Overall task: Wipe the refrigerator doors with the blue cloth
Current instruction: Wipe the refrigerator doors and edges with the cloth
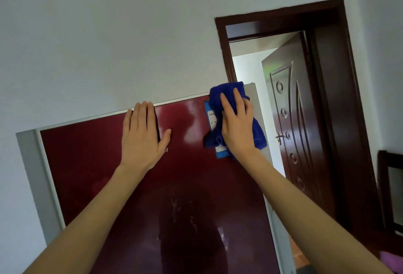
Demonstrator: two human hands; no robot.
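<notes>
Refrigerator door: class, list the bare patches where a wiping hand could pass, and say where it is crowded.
Free: the door between the grey left edge and the left hand; the strip between the left hand and the blue cloth; the area below both hands. Crowded: the top right corner, where the right hand presses the cloth over a sticker.

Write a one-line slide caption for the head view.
The right hand presses the blue cloth to the top right corner of the red refrigerator door; left hand rests flat on it.
</notes>
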